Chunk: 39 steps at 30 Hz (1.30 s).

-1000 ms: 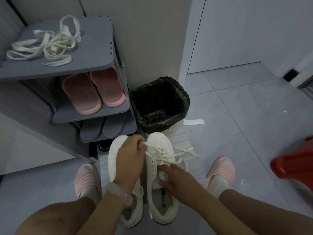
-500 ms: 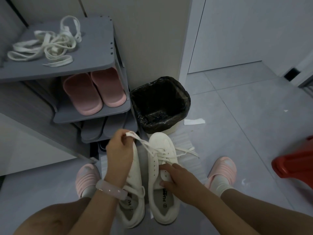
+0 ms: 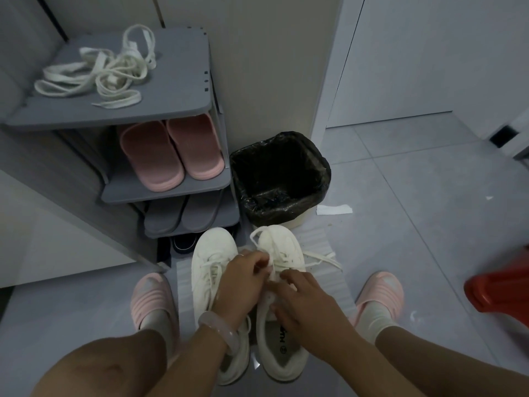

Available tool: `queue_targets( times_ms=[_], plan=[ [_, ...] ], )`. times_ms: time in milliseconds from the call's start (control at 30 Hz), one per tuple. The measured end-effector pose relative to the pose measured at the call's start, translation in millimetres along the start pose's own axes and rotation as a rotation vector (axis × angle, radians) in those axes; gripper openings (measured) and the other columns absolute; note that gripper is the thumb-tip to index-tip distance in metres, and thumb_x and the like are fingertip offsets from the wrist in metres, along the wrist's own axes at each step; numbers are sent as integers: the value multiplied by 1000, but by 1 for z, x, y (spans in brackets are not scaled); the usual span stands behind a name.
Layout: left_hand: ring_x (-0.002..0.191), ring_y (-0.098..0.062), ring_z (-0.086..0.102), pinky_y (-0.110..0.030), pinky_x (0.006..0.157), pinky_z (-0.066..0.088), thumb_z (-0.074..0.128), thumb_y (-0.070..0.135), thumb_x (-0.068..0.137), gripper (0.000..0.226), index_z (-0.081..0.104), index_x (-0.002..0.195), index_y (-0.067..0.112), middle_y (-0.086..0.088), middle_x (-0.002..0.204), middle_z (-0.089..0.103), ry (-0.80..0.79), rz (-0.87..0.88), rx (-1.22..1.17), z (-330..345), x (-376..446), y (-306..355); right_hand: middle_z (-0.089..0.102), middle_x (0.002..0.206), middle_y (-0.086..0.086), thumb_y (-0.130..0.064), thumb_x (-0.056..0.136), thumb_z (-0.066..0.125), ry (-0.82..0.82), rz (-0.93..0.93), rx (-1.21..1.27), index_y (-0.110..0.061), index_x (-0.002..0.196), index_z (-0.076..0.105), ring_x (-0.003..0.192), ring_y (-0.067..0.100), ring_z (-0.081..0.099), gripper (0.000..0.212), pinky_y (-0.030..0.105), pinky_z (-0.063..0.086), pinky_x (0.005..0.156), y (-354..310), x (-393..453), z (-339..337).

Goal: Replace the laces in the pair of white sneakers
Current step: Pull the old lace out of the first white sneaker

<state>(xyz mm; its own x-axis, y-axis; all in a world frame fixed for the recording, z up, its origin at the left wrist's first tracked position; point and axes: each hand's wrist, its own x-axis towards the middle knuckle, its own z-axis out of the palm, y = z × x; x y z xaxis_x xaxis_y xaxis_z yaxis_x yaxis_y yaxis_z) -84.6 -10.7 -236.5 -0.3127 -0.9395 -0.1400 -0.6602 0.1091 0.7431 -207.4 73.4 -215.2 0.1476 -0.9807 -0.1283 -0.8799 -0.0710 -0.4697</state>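
Entry, near to far:

1. Right hand point(image 3: 307, 303), near centre: rests on the tongue of the right sneaker point(image 3: 282, 305), fingers curled against the shoe; judged to pin it to the floor while the lace is worked. Whether it pinches anything cannot be told.

2. Left hand point(image 3: 243, 277), just left of it and close to touching: fingers pinch the lace point(image 3: 273, 253) where it crosses the right sneaker's eyelets; a loop stands over the toe and a loose end trails right over the white mat point(image 3: 332, 285). Judged to be drawing the old lace out, row by row. A pale bangle point(image 3: 219, 329) sits on this wrist.

3. Left sneaker point(image 3: 213, 270): beside its partner on the mat, laced, untouched; likely waiting its turn.

4. Pink slippers on the person's feet, left point(image 3: 151, 296) and right point(image 3: 382, 290), flanking the mat.

5. Red object point(image 3: 498, 287), far right edge; kind unclear.

6. Lined bin point(image 3: 280, 176), just beyond the toes; handy for discards.

7. Grey shoe rack point(image 3: 177, 104), far left: pink slippers point(image 3: 171, 153) on the middle shelf, grey ones point(image 3: 183, 213) below.

8. Loose laces point(image 3: 103, 71), heaped on the rack's top; probably the replacements, within reach
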Motion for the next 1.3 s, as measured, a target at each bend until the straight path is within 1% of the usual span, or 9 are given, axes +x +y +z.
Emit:
queue_targets(
  times_ms=[100, 233, 367, 467, 533, 733, 900, 1100, 1300],
  plan=[
    [77, -12, 54, -10, 67, 37, 59, 11, 87, 10, 67, 93, 9, 0, 87, 63, 198, 1, -26, -12, 2, 11, 59, 117, 2, -38, 83, 37, -52, -9, -38, -24, 114, 61, 100, 21, 61, 42, 28, 56, 54, 3, -2, -2],
    [71, -2, 54, -8, 68, 38, 58, 16, 89, 7, 65, 90, 15, 5, 79, 62, 542, 25, -255, -58, 13, 30, 31, 148, -2, -34, 98, 35, -116, 11, -40, -25, 140, 38, 131, 19, 34, 44, 37, 50, 91, -1, -4, -6],
    [77, -1, 57, -11, 68, 42, 59, 15, 89, 15, 60, 102, 20, 5, 88, 63, 133, -101, -221, -42, 8, 18, 20, 151, -6, -34, 99, 34, -155, 21, -71, -27, 144, 28, 134, 17, 25, 46, 33, 43, 96, -5, -4, -8],
    [97, -12, 57, -24, 86, 45, 57, 16, 89, 37, 53, 126, 18, -3, 117, 61, -137, -156, -43, -10, -1, 0, 54, 128, 1, -32, 86, 37, -95, 24, -36, -23, 124, 57, 107, 21, 58, 44, 27, 54, 64, -5, -5, -4],
    [106, -17, 55, -29, 93, 44, 56, 18, 90, 38, 51, 128, 14, -3, 121, 58, -115, -118, 59, -3, -1, -1, 66, 106, -2, -35, 74, 37, -102, 32, -47, -25, 106, 67, 83, 14, 65, 45, 16, 48, 46, -3, -6, -5],
    [86, -22, 58, -27, 69, 36, 49, 19, 94, 8, 47, 87, 16, 0, 83, 57, -42, -47, 182, -1, 1, 7, 66, 102, -6, -37, 72, 36, -74, 22, -78, -27, 102, 67, 80, 10, 64, 44, 14, 46, 43, -3, -5, -6],
    [81, -21, 57, -23, 68, 39, 52, 10, 91, 12, 56, 79, 11, -2, 78, 60, 38, 27, 118, -9, 3, 8, 42, 141, 2, -44, 82, 12, -129, 24, -38, -22, 136, 46, 121, 24, 45, 67, 36, 53, 79, 0, -5, -3],
    [61, -12, 48, -19, 60, 38, 54, 11, 91, 18, 61, 75, 12, 1, 62, 54, 4, -205, -322, -38, 5, 25, 26, 149, -10, -36, 98, 29, -182, 34, -25, -29, 142, 34, 129, 14, 29, 45, 31, 44, 91, -5, -3, -9],
    [62, -8, 58, -19, 61, 53, 47, 7, 93, 19, 60, 81, 11, 1, 65, 64, 288, -313, -1069, -103, 10, 50, 28, 148, -13, -33, 99, 33, -178, 35, -8, -30, 142, 34, 125, 13, 31, 43, 29, 42, 92, -5, 1, -10]
  ],
)
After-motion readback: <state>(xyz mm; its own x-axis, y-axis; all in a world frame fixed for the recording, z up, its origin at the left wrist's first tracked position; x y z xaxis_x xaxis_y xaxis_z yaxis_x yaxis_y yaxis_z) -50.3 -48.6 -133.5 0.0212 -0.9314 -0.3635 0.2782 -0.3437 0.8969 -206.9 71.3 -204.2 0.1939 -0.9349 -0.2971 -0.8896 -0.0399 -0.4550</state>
